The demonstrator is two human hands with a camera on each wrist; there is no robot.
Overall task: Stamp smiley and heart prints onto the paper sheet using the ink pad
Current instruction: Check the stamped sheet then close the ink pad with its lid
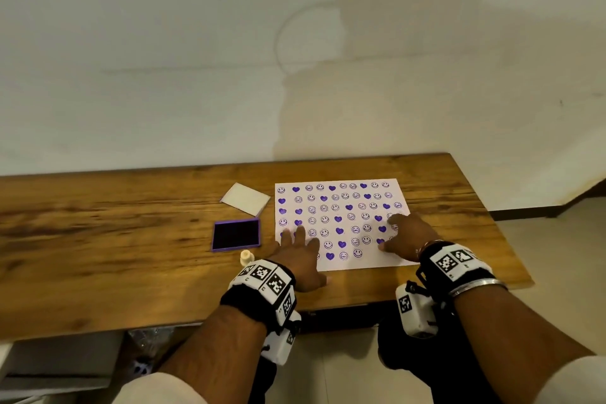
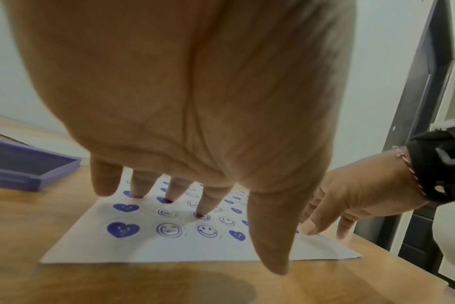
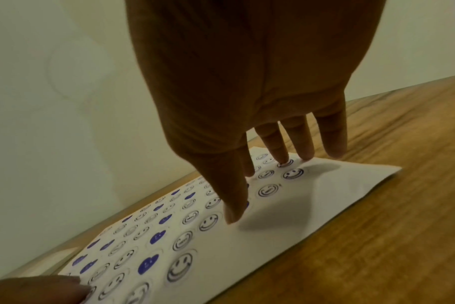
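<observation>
A white paper sheet (image 1: pixel 367 259) covered in rows of purple smiley and heart prints lies on the wooden table (image 1: pixel 131 239). My left hand (image 1: pixel 300 248) rests on the sheet's near-left part, its straight spread fingers (image 2: pixel 208 203) touching the paper (image 2: pixel 148 251). On the sheet's right side my right hand (image 1: pixel 405 233) presses down with straight fingers (image 3: pixel 281 148) on the paper (image 3: pixel 286 222). Neither hand holds anything. The open purple ink pad (image 1: pixel 236 235) sits left of the sheet; its edge also shows in the left wrist view, ink pad (image 2: pixel 26 168). A small cream stamp (image 1: pixel 246 257) stands near the pad.
The ink pad's pale lid (image 1: pixel 245 198) lies behind the pad. The table's front edge (image 1: pixel 344 303) runs close to my wrists, and a plain wall stands behind the table. Floor shows beyond the table's right end.
</observation>
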